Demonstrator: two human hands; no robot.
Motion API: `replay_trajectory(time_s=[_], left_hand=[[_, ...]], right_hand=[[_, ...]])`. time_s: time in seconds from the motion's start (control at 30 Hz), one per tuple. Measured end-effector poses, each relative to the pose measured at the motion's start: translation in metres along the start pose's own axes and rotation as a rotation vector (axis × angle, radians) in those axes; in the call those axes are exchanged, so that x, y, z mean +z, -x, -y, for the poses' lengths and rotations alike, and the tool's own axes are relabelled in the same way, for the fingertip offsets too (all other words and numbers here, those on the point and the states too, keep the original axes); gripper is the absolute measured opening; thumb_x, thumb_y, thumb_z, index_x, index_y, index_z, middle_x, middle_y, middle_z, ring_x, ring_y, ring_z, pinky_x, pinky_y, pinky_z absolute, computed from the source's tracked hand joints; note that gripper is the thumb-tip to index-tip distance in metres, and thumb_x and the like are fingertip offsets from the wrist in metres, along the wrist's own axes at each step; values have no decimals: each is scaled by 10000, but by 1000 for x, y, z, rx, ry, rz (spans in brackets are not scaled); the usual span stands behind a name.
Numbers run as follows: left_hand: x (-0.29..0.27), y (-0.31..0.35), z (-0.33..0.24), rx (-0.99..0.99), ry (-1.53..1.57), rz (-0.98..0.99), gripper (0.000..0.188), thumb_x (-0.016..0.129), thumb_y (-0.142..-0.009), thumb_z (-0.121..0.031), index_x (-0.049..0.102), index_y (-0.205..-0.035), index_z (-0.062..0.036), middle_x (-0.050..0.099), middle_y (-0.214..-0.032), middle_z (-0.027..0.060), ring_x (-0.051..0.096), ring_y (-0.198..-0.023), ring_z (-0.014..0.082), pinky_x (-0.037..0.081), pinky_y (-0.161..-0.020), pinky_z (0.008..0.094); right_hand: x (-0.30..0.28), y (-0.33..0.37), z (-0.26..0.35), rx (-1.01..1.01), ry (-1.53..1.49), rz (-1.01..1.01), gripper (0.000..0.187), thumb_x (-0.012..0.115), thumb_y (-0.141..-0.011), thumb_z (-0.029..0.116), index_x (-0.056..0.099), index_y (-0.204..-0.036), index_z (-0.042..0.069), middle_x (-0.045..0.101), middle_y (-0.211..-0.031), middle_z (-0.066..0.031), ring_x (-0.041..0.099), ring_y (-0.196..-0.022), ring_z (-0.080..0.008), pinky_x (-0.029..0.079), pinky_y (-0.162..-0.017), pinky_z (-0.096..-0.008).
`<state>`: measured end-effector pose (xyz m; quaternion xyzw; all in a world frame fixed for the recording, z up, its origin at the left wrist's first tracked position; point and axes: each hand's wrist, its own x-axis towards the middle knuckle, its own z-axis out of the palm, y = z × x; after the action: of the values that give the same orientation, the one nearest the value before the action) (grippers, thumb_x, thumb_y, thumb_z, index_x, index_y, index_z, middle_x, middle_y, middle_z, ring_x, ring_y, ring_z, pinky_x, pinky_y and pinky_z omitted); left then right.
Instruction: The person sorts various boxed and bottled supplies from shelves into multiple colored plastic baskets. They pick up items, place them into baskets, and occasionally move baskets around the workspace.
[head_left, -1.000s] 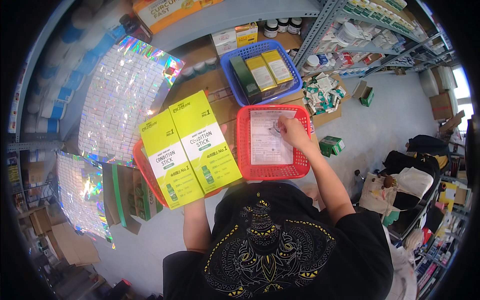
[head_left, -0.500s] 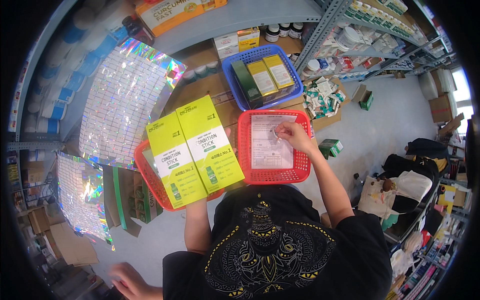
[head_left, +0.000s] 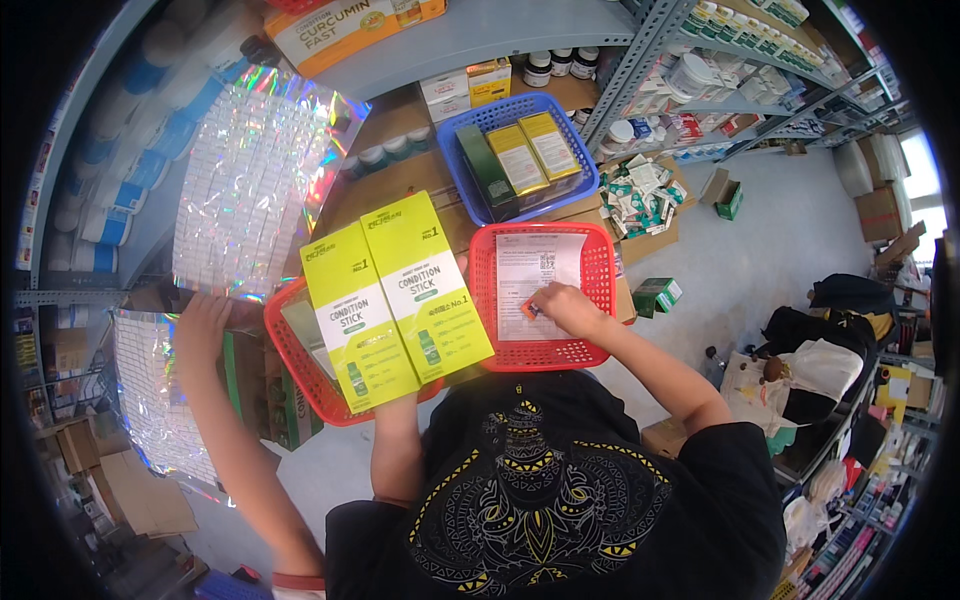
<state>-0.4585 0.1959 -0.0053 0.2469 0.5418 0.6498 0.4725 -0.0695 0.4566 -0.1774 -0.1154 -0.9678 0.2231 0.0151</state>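
Observation:
Two tall lime-yellow boxes (head_left: 385, 310) lie side by side, faces up, over the left red basket (head_left: 312, 378). My left forearm passes beneath them. Most of my left hand (head_left: 462, 264) is hidden under the boxes, with only fingertips showing at their right edge; it holds them up. My right hand (head_left: 566, 308) is above the right red basket (head_left: 595, 262), fingers pinched on a small orange piece (head_left: 529, 310) whose kind I cannot make out. Beneath that hand, a printed white paper sheet (head_left: 515, 270) lines the basket.
Another person's hand (head_left: 203, 325) reaches in from the left beside shiny sticker sheets (head_left: 250, 190). A blue basket (head_left: 592, 193) holding yellow boxes and a dark green box stands behind the red ones. Small green-white packets (head_left: 640, 195) are heaped to its right. Metal shelving (head_left: 480, 55) borders the far side.
My right hand has moved down and left over the paper, and the orange piece now shows in its fingers. The other person's hand has risen from the lower left to the shiny sheets.

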Motion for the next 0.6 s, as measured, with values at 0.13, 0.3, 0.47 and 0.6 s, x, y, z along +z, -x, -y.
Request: replay_trajectory(time_s=[0.13, 0.3, 0.47, 0.6], left_hand=[[-145, -9, -33, -479, -290, 64, 792, 598, -730, -219, 235, -1410, -38, 507, -1209, 230, 493, -1136, 276, 367, -980, 342], [-185, -31, -25, -666, -212, 142, 791, 642, -702, -134, 250, -1378, -14, 555, -1168, 241, 553, -1091, 254, 407, -960, 288], [-180, -39, -29, -645, -383, 120, 640, 624, -691, -115, 310, -1240, -14, 523, -1209, 220, 555, -1077, 240, 412, -936, 283], [-168, -47, -26, -625, -495, 90, 520, 609, -683, -100, 358, -1131, -14, 497, -1243, 203, 556, -1066, 229, 416, -916, 280]], right_hand=[[9, -12, -16, 57, -146, 28, 156, 561, -689, -16, 651, -811, 24, 626, -734, -150, 623, -738, -311, 499, -687, -394], [10, -12, -21, 140, -319, -84, 115, 552, -667, -30, 626, -745, 13, 624, -723, -187, 621, -722, -347, 497, -678, -412], [13, -17, -17, 292, -269, -99, 17, 574, -712, -10, 578, -728, -15, 595, -751, -196, 609, -736, -347, 481, -667, -429], [21, -17, -16, 322, -196, -130, 34, 584, -705, 13, 586, -725, -14, 555, -798, -204, 587, -728, -377, 473, -661, -441]])
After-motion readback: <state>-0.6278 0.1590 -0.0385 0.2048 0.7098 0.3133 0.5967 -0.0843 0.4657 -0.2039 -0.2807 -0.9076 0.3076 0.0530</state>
